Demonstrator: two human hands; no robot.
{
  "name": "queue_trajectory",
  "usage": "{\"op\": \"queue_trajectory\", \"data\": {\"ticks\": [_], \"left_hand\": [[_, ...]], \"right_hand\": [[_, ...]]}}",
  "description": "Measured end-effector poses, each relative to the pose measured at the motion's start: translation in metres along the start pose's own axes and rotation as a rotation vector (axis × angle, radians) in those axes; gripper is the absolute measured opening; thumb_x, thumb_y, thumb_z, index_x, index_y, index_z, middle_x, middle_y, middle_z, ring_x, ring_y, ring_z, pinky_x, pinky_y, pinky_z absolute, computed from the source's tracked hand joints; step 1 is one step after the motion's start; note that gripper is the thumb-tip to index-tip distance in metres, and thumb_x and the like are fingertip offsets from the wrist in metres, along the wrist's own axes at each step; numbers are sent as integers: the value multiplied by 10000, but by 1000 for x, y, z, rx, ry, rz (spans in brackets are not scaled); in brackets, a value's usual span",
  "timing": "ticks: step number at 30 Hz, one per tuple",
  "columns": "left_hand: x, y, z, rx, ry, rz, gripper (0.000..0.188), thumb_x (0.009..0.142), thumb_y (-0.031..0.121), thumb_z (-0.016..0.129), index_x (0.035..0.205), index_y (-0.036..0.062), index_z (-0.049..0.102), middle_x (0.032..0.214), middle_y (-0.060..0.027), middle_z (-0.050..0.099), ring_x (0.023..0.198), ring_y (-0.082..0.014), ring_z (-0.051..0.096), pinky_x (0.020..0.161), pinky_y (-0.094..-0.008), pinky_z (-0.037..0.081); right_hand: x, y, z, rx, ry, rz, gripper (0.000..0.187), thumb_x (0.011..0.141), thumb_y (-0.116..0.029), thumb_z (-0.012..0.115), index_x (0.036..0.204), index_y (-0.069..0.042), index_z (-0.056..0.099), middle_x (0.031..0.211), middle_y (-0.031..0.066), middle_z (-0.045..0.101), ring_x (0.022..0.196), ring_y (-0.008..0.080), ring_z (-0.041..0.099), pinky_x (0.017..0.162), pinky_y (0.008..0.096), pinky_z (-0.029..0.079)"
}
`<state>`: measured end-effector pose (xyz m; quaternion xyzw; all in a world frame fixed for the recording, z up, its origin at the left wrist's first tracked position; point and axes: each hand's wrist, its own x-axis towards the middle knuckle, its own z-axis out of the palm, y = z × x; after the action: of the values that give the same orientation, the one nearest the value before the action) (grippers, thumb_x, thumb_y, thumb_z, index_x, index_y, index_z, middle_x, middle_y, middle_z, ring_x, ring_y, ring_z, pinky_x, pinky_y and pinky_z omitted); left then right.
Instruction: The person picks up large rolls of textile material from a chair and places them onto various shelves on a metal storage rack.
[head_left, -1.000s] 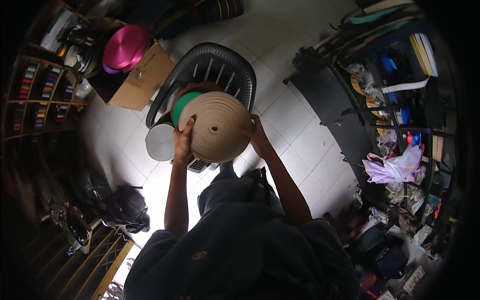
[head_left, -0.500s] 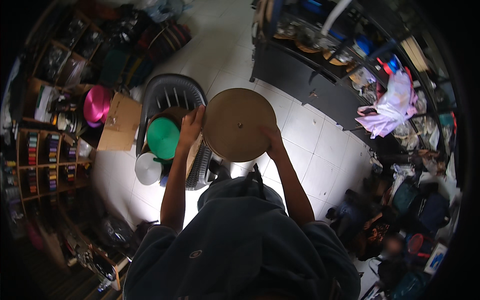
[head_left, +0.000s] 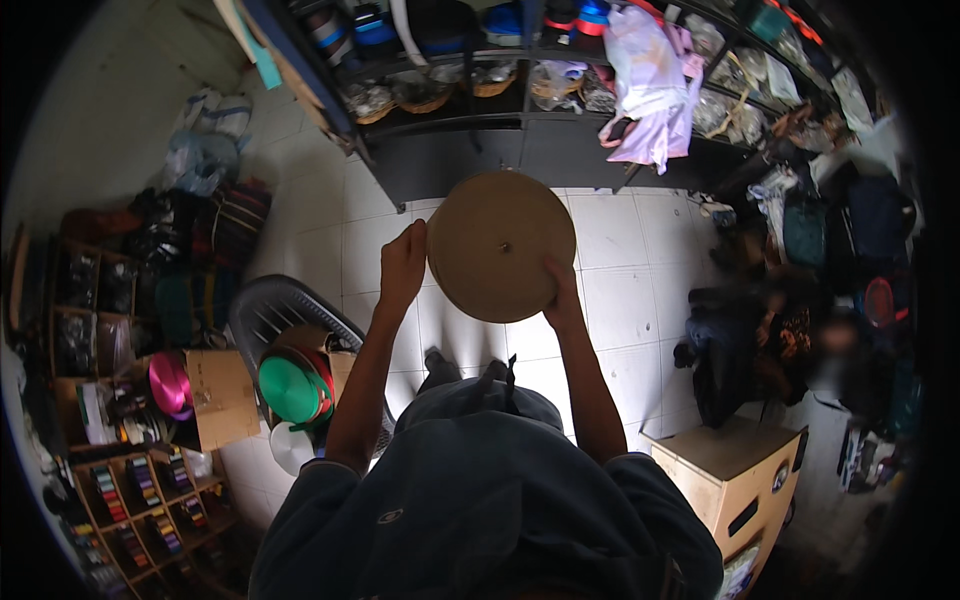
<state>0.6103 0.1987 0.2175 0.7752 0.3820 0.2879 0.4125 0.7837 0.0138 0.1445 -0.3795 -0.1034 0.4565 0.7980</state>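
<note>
A wide, flat roll of brown webbing (head_left: 495, 215) is held up in front of me, its coiled face turned upward with a small hole at the centre. My left hand (head_left: 404, 262) is closed at the roll's left rim; its fingertips are partly hidden there. On the lower right, my right hand (head_left: 562, 292) grips the edge, thumb over the face and the other fingers out of sight beneath. Below and left of the roll, a green roll (head_left: 292, 388) lies in a black plastic chair (head_left: 262, 302), with a white roll (head_left: 291, 448) beside it.
Ahead stands a dark shelf unit (head_left: 450, 165) with baskets and a hanging pale plastic bag (head_left: 645, 90). A cardboard box (head_left: 222, 398), a pink roll (head_left: 170, 385) and thread racks are at left. A wooden cabinet (head_left: 735, 455) stands at right, near a blurred person (head_left: 770, 335) among bags.
My view has turned right, so the chair and box now sit farther left and the cabinet has come into sight. The brown roll has stayed in my hands, swinging round with me.
</note>
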Motion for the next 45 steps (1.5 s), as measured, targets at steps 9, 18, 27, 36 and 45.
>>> {"op": "queue_trajectory", "data": {"ticks": [9, 18, 27, 36, 45], "left_hand": [[59, 16, 70, -775, -572, -577, 382, 964, 390, 472, 739, 86, 517, 528, 48, 344, 404, -57, 261, 382, -239, 212], [108, 39, 151, -394, -237, -172, 290, 988, 312, 427, 930, 62, 562, 736, -14, 502, 624, -89, 457, 560, -257, 377], [207, 100, 169, -756, -316, 40, 402, 984, 268, 454, 1291, 12, 410, 1291, -160, 486, 1255, -255, 427, 1044, -353, 313], [280, 167, 186, -1064, -272, -117, 468, 875, 232, 613, 1225, 22, 384, 1192, -152, 460, 1118, -219, 473, 966, -356, 382], [354, 266, 223, -1155, -130, 4, 477, 856, 296, 616, 1193, 60, 376, 1171, -125, 454, 1132, -211, 465, 956, -334, 391]], "right_hand": [[3, -39, -53, 126, 294, -175, 609, 875, -273, 619, 1339, 33, 371, 1246, 166, 522, 1154, 263, 521, 940, 376, 462], [61, -73, -55, 136, 348, -277, 652, 876, -331, 621, 1358, 22, 359, 1286, 167, 499, 1168, 259, 513, 967, 389, 446], [141, -138, -12, 105, 379, -309, 696, 882, -356, 598, 1404, -15, 289, 1358, 167, 431, 1255, 276, 440, 1017, 420, 406], [186, -222, -1, -157, 243, -458, 840, 875, -459, 565, 1482, -80, 124, 1482, 189, 248, 1302, 301, 390, 1022, 448, 387], [254, -353, -8, -740, -6, -872, 1193, 648, -364, 848, 1496, -88, 57, 1503, 170, 225, 1323, 337, 355, 1040, 459, 354]]}}
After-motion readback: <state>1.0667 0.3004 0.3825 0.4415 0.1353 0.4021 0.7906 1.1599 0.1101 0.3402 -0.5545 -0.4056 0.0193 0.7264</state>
